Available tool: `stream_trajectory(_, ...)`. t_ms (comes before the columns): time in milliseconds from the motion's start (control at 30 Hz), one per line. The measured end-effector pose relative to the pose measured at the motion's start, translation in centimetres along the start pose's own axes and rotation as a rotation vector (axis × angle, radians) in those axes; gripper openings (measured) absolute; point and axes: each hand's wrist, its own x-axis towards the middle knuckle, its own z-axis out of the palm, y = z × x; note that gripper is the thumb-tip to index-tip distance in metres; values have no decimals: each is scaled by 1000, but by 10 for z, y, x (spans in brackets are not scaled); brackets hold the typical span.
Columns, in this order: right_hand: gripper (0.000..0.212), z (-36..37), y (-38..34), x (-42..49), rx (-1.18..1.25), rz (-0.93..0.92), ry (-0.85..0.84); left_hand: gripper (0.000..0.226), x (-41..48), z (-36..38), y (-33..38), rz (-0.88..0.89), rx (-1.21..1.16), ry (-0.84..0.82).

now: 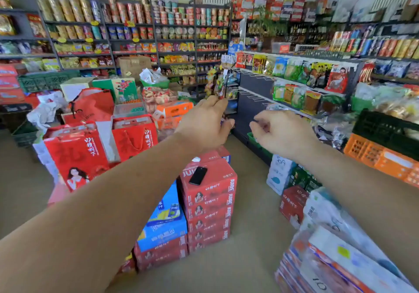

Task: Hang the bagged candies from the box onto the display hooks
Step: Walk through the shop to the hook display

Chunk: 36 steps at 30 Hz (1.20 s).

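Note:
My left hand (204,125) is raised in front of the dark display panel (251,102), its fingers pinched on the lower edge of a bagged candy (221,86) that stands up from them beside the white display hooks (254,93). More candy bags (210,82) hang at the panel's left end. My right hand (278,131) is lower and to the right, fingers curled around a thin hook wire at the panel; whether it grips the wire is unclear. The box of candies is not in view.
Stacked red juice cartons (210,193) with a black phone (198,176) on top stand below my hands. Red gift bags (77,154) crowd the left floor. Snack packets (313,77) hang on the right shelf, with orange crates (381,156) and wrapped packs (340,258) lower right.

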Motion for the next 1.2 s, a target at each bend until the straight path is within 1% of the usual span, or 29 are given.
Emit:
stream_trajectory(67,41,21,19,-14,-9,15,-11,52,-9,27,11,-44,-31,-37)
stream_trajectory(100,41,36,31,-24,-4,19,-47,52,-18,44,17,-73,-53,-74)
stream_trajectory(167,31,63,46,-47,44,81,-136,53,-40,79,27,-109,-92,-164)
stream_trajectory(200,30,76,52,-59,62,109,-171,54,-52,97,33,-125,-107,-211)
stream_trajectory(267,38,103,66,-81,103,154,-211,54,-75,130,37,-167,-139,-267)
stream_trajectory(333,39,136,77,-104,137,195,-296,54,-100,162,39,-224,-176,-339)
stream_trajectory(467,43,198,93,-139,165,261,-481,62,-143,224,30,-328,-210,-506)
stream_trajectory(600,46,255,105,-131,189,324,-526,62,-155,283,-1,-400,-238,-578)
stream_trajectory(733,38,305,120,-108,169,404,-544,59,-143,334,-35,-454,-273,-669)
stream_trajectory(800,45,323,130,-97,161,450,-559,54,-129,353,-47,-468,-302,-696)
stream_trajectory(867,57,335,143,-86,193,487,-550,50,-114,373,-56,-440,-306,-742)
stream_trajectory(933,51,342,159,-71,169,538,-565,51,-95,394,-65,-403,-280,-785)
stream_trajectory(967,48,346,171,-62,155,547,-547,51,-83,405,-68,-388,-276,-801)
stream_trajectory(1033,54,355,192,-48,171,563,-478,50,-57,427,-72,-354,-283,-837)
stream_trajectory(1100,52,361,216,-33,150,591,-442,49,-27,451,-76,-321,-265,-877)
stream_trajectory(1133,51,363,228,-23,154,609,-444,48,-11,464,-77,-315,-263,-889)
stream_trajectory(1200,53,365,252,-1,220,644,-513,45,20,491,-75,-316,-276,-885)
